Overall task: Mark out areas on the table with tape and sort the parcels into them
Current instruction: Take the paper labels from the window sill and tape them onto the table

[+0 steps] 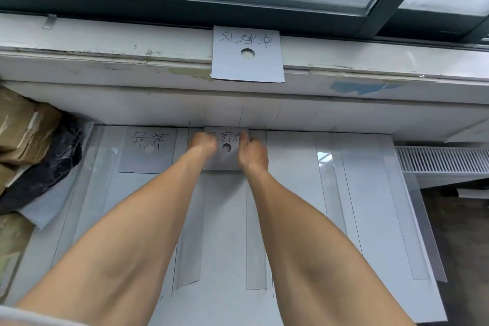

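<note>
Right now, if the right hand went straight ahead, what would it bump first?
Probably the white wall below the windowsill, just behind the card the right hand holds; depth is unclear.

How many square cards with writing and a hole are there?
3: top card on the window ledge, left card flat on the table, middle card at its far edge, held by the left hand and right hand. None looks hidden.

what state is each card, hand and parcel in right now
middle card, held at both side edges
left hand, gripping the middle card's left edge
right hand, gripping its right edge
left card, flat on the table, untouched
sill card, resting on the window sill
parcels, piled at the left, unsorted
tape strips, stuck flat on the table
</note>
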